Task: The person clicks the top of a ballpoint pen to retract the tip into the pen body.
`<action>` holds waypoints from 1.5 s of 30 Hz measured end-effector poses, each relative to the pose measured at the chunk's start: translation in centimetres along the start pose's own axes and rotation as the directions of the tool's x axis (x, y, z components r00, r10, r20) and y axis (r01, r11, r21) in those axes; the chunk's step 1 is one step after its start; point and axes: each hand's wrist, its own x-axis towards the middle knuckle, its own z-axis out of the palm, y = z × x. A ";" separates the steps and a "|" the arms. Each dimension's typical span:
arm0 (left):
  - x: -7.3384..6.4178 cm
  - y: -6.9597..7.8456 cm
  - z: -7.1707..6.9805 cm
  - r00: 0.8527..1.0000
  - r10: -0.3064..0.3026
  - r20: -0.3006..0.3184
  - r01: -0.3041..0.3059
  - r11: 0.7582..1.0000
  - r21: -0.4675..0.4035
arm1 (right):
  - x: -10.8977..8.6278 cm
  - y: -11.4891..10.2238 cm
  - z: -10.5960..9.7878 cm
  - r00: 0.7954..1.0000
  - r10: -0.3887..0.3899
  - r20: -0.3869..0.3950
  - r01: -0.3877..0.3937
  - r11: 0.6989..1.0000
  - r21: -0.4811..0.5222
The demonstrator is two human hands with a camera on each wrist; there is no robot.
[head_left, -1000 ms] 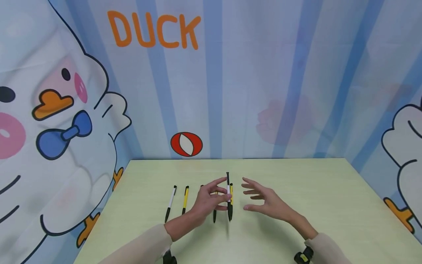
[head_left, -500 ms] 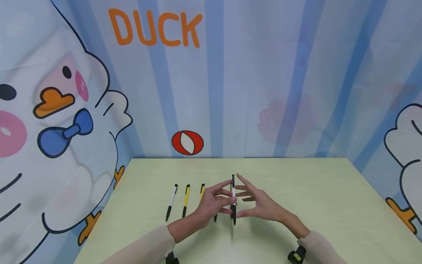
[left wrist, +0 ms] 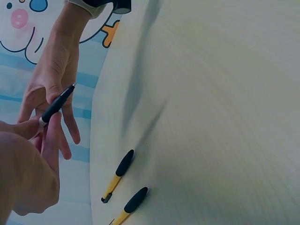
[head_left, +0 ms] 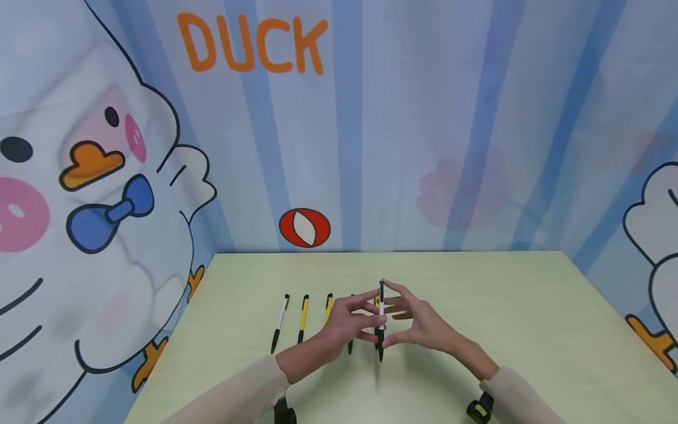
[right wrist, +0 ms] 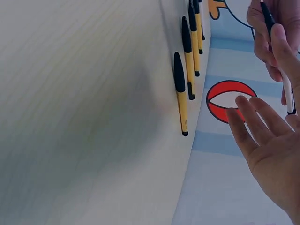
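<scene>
Upright in front of me, a white pen [head_left: 381, 321] with a black grip is held above the table, its tip down. My left hand [head_left: 341, 327] pinches its barrel from the left between thumb and fingers. From the right, my right hand [head_left: 424, 325] has its index fingertip at the pen's top end and its thumb against the black grip. The right wrist view shows that thumb along the pen [right wrist: 288, 96] and the other fingers spread away from it. In the left wrist view the pen's black grip [left wrist: 56, 105] sticks out past the left fingers.
A white pen [head_left: 279, 324] and several yellow pens [head_left: 303, 318] lie in a row on the pale table [head_left: 477, 294]. The left hand partly covers some of them. A printed duck curtain [head_left: 392, 147] stands behind the table.
My left hand has carried the pen slightly right. My right hand has come in from the right, and its index finger and thumb now touch the pen.
</scene>
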 end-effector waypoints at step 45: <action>-0.3 -1.8 -1.9 0.996 -0.087 -0.038 0.089 0.994 0.064 | -4.6 1.7 -3.1 0.996 0.091 -0.004 -0.091 0.988 -0.126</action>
